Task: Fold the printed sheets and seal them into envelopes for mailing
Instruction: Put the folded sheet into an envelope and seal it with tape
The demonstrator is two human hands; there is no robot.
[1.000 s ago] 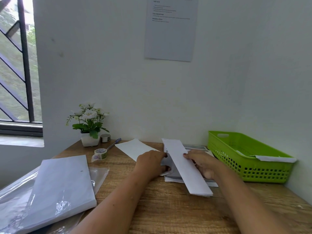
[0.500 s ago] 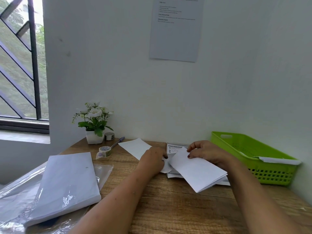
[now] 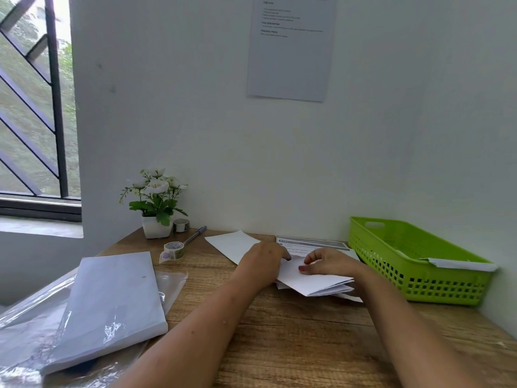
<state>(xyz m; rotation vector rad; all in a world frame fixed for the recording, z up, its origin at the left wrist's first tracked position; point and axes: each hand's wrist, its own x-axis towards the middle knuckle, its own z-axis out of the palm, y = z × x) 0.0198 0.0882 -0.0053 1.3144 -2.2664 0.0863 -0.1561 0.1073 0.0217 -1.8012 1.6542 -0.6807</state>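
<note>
A folded white sheet [image 3: 316,284] lies flat on the wooden desk [image 3: 293,337], its layered fold edges facing me. My left hand [image 3: 263,264] presses on its left end. My right hand [image 3: 327,261] rests fingertips on its top, thumb down on the paper. Under it lies a stack of printed sheets [image 3: 310,243] with a grey header. A white envelope [image 3: 232,245] lies flat just left of my left hand. A wrapped pack of white envelopes [image 3: 112,303] sits at the desk's left on clear plastic.
A green plastic basket [image 3: 414,264] stands at the right with a white envelope [image 3: 461,265] over its rim. A tape roll [image 3: 174,251], a pen [image 3: 195,235], a second small tape roll [image 3: 181,225] and a potted flower [image 3: 156,208] stand at the back left.
The folded sheet was held up as a long strip, then turned crosswise and laid flat on the printed stack. Both hands came down onto it.
</note>
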